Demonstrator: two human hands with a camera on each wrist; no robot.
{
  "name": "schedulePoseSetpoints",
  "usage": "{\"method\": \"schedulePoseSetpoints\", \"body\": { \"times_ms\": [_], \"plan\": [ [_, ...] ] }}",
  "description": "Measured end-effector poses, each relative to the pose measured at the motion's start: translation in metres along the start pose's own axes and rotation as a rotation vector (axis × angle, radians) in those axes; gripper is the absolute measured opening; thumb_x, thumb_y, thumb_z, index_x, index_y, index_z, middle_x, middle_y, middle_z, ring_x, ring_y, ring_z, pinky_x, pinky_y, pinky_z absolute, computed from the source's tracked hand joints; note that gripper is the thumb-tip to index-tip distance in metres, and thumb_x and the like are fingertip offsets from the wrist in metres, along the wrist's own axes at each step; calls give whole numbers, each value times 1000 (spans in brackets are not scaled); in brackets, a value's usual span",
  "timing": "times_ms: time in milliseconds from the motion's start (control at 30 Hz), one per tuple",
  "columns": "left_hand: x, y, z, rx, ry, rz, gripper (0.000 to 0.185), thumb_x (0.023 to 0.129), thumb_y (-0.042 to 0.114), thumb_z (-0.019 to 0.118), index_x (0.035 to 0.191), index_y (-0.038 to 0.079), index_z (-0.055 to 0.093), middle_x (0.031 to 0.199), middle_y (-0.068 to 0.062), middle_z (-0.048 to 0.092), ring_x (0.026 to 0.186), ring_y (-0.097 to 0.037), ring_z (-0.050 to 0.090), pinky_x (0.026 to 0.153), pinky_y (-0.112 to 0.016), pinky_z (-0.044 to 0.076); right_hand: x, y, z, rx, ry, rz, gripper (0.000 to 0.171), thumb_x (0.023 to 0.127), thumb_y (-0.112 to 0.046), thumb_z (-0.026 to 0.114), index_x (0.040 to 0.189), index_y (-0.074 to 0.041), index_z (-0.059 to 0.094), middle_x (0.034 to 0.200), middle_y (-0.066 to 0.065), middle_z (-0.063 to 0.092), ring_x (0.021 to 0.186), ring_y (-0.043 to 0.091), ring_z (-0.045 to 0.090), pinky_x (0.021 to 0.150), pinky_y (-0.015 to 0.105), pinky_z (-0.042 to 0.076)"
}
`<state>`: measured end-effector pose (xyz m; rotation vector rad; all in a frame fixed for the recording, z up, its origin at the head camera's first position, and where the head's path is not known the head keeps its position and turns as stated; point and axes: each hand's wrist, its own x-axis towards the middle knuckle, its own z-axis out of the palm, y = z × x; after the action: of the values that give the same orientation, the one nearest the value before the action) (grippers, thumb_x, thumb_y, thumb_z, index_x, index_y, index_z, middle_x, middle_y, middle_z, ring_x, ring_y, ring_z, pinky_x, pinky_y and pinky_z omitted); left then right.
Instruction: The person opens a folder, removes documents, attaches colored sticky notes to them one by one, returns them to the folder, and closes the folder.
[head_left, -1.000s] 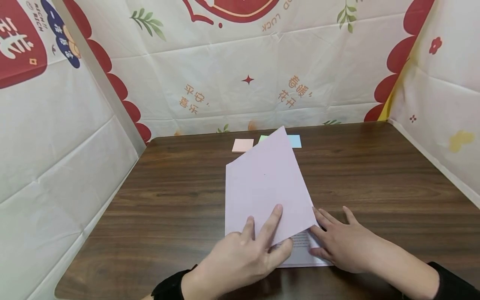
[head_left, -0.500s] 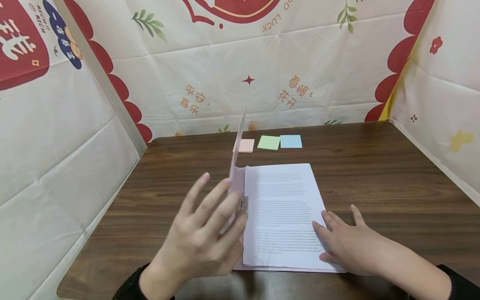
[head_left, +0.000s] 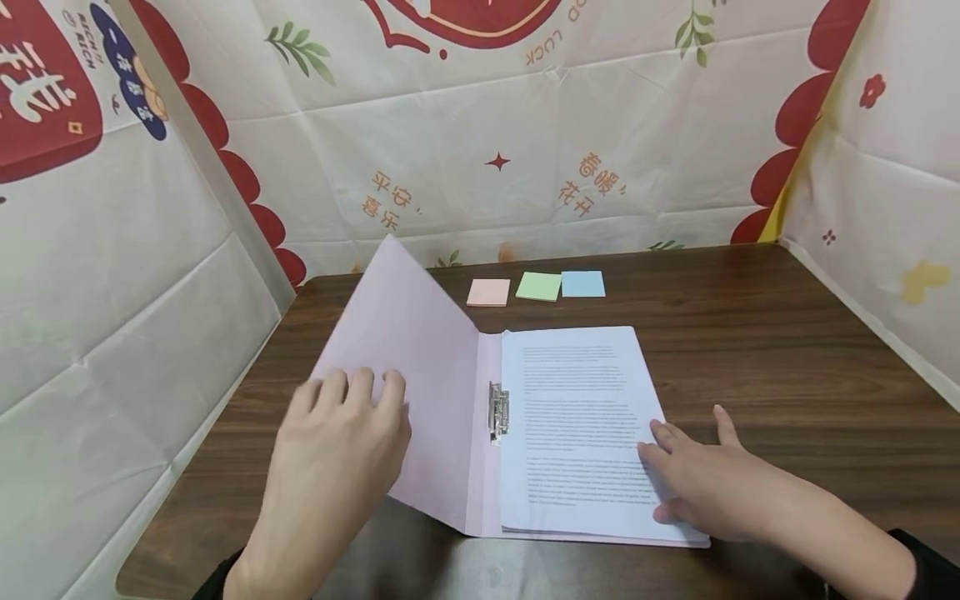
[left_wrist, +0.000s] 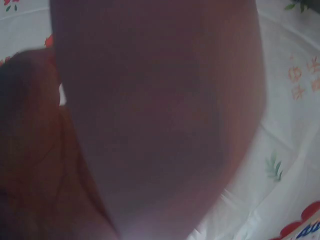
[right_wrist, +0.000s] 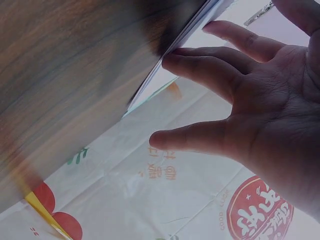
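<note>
A pale pink folder (head_left: 442,433) lies on the table with its cover (head_left: 420,358) raised and leaning left. Inside are printed sheets (head_left: 577,433), next to a metal clip (head_left: 498,412) at the spine. My left hand (head_left: 337,442) holds the cover's free edge with bent fingers; its thumb is hidden in the head view. In the left wrist view the blurred cover (left_wrist: 155,120) hides most of the fingers. My right hand (head_left: 705,479) rests with spread fingers on the right edge of the sheets, also seen in the right wrist view.
Pink (head_left: 488,292), green (head_left: 538,286) and blue (head_left: 582,283) sticky note pads lie behind the folder. The brown wooden table (head_left: 750,350) is enclosed at the back and sides by printed white cloth (head_left: 465,125).
My left hand has swung the folder cover from over the sheets to the left, uncovering the printed page and the clip. My right hand has stayed at the right edge, shifting slightly right.
</note>
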<state>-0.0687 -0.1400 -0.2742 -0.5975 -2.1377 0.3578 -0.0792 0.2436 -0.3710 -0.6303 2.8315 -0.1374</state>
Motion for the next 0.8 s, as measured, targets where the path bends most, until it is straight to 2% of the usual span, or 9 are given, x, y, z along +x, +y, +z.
{"method": "schedulePoseSetpoints", "body": {
  "times_ms": [67,133,167,267,367,433,533,633,800],
  "plan": [
    [-11,5,9,-33,-200,-43,17,92,22,72,92,7,65,76,-10,60,69,-31,61,63,-44,52,0,0,1,6,3,4,74,83,-46,85,140,-5,62,154,36,52,148,52,48,106,95,3],
    [-20,13,20,-79,-402,-93,38,87,37,84,109,9,70,95,-12,69,83,-35,67,68,-51,56,0,-1,1,11,6,9,72,83,-45,85,139,-6,62,155,35,52,149,51,47,106,95,2],
    [-24,18,24,-98,-507,-113,47,87,44,85,118,11,71,106,-13,71,92,-39,68,71,-57,57,0,-1,1,7,8,8,72,83,-45,85,139,-6,62,155,35,52,149,51,47,105,95,2],
    [-33,38,37,-191,-808,-131,69,90,65,75,140,18,65,139,-17,66,120,-54,63,79,-77,55,0,0,2,-8,21,-2,71,82,-46,85,137,-7,62,154,35,53,148,51,49,104,96,3],
    [-38,58,46,-348,-996,-91,84,91,78,61,158,29,49,160,-19,51,132,-68,52,79,-84,52,0,0,2,-22,19,-4,72,81,-48,85,136,-7,63,153,36,53,146,51,51,104,96,4],
    [-41,71,50,-442,-1051,-51,90,89,84,55,165,41,35,169,-20,40,135,-72,48,78,-85,51,0,0,1,-35,17,-4,70,81,-47,86,134,-8,63,152,36,54,144,51,53,103,96,5],
    [-42,84,54,-506,-1064,-2,90,88,89,49,166,55,20,174,-20,30,136,-73,45,78,-83,52,1,0,0,-53,11,5,69,80,-46,87,132,-8,64,150,36,56,141,50,56,104,96,7],
    [-42,90,57,-491,-1077,37,83,88,89,46,162,64,17,175,-21,27,138,-72,43,81,-82,53,2,1,-2,-59,2,13,67,80,-45,88,130,-7,65,148,36,57,139,50,58,104,96,9],
    [-42,92,59,-461,-1095,55,76,90,87,47,159,67,22,174,-22,29,138,-72,44,81,-83,53,4,0,-4,-66,-11,11,64,80,-44,89,127,-8,66,146,36,58,136,50,60,103,96,12]
  ]
}}
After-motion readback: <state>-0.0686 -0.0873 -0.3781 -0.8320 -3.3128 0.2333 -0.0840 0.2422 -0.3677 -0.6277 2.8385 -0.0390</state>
